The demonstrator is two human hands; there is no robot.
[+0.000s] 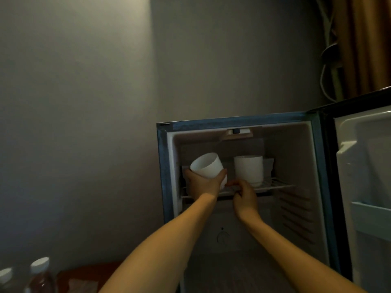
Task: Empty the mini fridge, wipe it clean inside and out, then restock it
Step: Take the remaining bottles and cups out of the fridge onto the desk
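Head view, dim light: the mini fridge [239, 120] stands against a plain grey wall [84, 102], its door [364, 166] swung wide to the right. Inside, a wire shelf [277, 185] crosses the upper part of the fridge. The left hand [202, 182] grips a white cup [208, 166] from below, thumb and fingers wrapped round its base. The cup is tilted with its mouth up and to the left, at the left end of the shelf. A second white cup [248, 170] stands upright on the shelf near the fridge's middle. The right hand [245, 197] is at the shelf's front edge, just below that cup, with its fingers curled. I cannot tell whether they clasp the wire.

Behind the fridge's top right corner hang a brown curtain [364, 39] and some looped cables [328, 60]. Left of the fridge and lower, two white-capped bottles [40, 278] stand beside a reddish-brown surface [84, 275].
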